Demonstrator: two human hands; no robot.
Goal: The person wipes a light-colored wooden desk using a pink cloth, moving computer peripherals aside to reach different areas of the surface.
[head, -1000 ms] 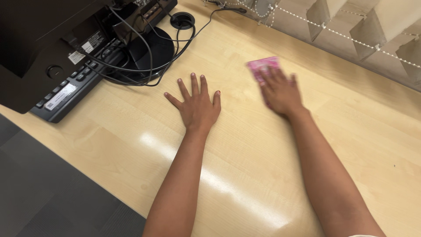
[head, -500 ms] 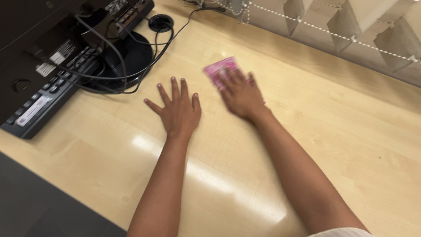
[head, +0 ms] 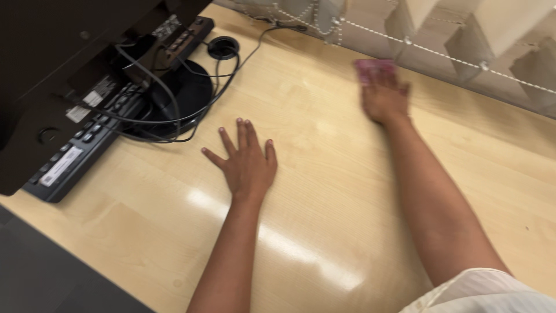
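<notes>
Hands are both down on the pale wooden surface (head: 347, 191). Left hand (head: 248, 162) lies flat with its fingers spread wide and holds nothing. It sits close to the round black monitor stand (head: 185, 87), on the side nearer the person. Right hand (head: 383, 99) is stretched far out, well away from the monitor stand and close to the back edge of the surface. It is pressed down flat on a pink cloth (head: 373, 68). The fingers look laid over the cloth, not curled around it, but the hand is blurry, so I cannot tell for sure how it grips. Only the far part of the cloth peeks out past the fingertips. The cloth lies on the surface just in front of the hanging blinds (head: 486, 40), far from the monitor stand.

Black cables (head: 174, 104) loop over and around the monitor stand. Some of them run to a round hole (head: 223, 46) in the surface, just behind the stand. A long black box with buttons (head: 75, 150) lies beside the stand, nearer the surface's edge. The dark monitor (head: 63, 52) hangs above it all. A thin bead chain (head: 376, 32) runs along the bottom of the blinds. A cream sleeve (head: 486, 293) shows on the right arm.
</notes>
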